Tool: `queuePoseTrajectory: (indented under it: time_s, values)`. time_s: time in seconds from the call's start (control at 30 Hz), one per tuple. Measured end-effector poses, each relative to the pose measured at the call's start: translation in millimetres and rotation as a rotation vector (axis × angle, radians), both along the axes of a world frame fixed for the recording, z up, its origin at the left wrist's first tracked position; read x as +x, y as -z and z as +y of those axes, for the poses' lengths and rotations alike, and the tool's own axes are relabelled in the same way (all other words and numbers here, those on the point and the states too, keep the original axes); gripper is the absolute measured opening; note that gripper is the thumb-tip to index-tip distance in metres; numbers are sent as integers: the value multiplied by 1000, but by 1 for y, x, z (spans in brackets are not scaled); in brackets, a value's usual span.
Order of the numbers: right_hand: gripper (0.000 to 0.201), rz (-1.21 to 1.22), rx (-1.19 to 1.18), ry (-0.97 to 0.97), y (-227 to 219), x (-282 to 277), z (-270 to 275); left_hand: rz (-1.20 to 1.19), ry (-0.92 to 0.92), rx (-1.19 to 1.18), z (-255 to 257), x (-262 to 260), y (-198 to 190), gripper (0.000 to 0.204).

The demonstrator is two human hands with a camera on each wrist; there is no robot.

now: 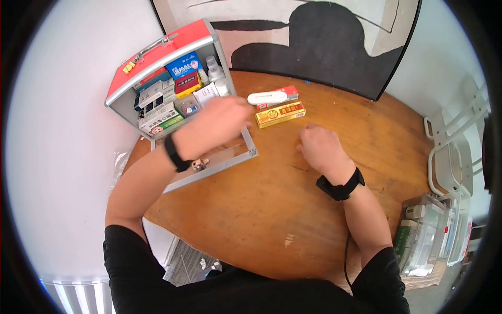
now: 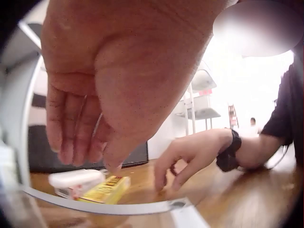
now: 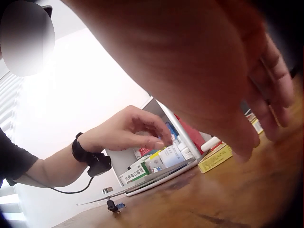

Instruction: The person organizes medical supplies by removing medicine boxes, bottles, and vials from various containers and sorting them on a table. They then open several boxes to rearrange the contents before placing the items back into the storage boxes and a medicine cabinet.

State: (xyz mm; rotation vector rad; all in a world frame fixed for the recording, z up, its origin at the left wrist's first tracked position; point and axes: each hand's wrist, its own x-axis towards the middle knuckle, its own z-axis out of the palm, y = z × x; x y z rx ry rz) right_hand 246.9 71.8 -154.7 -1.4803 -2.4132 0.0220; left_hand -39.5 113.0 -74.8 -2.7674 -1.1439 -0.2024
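My left hand (image 1: 222, 123) is above the lowered clear door (image 1: 209, 162) of a red-topped case (image 1: 157, 60), holding nothing; its fingers hang loosely bent in the left wrist view. Boxes and bottles fill the case, among them a blue box (image 1: 183, 65) and a green-and-white box (image 1: 159, 120). On the table to the right of the case lie a yellow box (image 1: 281, 114) and, behind it, a white oval device (image 1: 267, 98) beside a red-and-white box (image 1: 291, 92). My right hand (image 1: 321, 149) is low at the table, right of the yellow box, empty, with relaxed fingers (image 3: 273, 90).
A framed black-and-white picture (image 1: 324, 42) stands along the back edge of the wooden table (image 1: 261, 209). At the right are a clear container with packages (image 1: 423, 235) and white metal racks (image 1: 444, 141). A black cable (image 1: 346, 261) runs down near my right forearm.
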Motion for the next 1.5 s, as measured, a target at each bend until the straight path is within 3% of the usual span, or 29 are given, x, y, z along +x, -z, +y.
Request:
queuePoseTrajectory:
  time_s: [0.03,0.07,0.2,0.27,0.3,0.4,0.57,0.63,0.73,0.87,0.93,1.13,1.23,1.3,1.37,1.43,1.5]
  values:
    - [10,-4,16,1,0,1,2,43,-56,-99,10,20,7,23]
    - [9,-6,14,22,0,3,3,13,-17,25,30,28,29,25]
    - [8,10,20,80,0,11,8,61,-71,190,87,52,42,28]
    - [9,23,25,85,0,14,10,123,-164,-151,104,56,43,30]
    - [10,32,27,83,1,15,12,135,-163,-148,107,57,48,30]
    - [11,7,-60,108,-10,13,12,92,-148,40,103,50,53,34]
    - [36,334,38,141,-31,0,6,-121,-35,-83,29,47,13,42]
    - [34,818,-116,-17,-46,-11,0,-204,7,-157,4,42,6,45]
    - [27,799,-172,-105,-41,-18,-6,-173,9,-304,-24,32,-9,48]
    - [16,715,-220,-122,-47,-25,-15,-146,-1,-235,-28,-4,-10,48]
    - [15,732,-195,-127,-46,-26,-15,-180,1,-309,-31,-12,-12,45]
    - [15,715,-48,-30,-49,-8,-4,143,124,-449,-74,56,0,40]
    - [16,703,-19,4,-52,3,0,250,194,-439,-51,81,27,45]
    - [16,700,12,27,-51,9,4,313,211,-456,-31,89,21,50]
    - [15,683,67,55,-51,13,6,185,15,-509,-3,91,0,60]
    - [14,675,74,85,-56,17,6,22,-41,-194,46,81,19,77]
    - [14,657,79,96,-55,18,5,83,-126,-219,73,84,34,83]
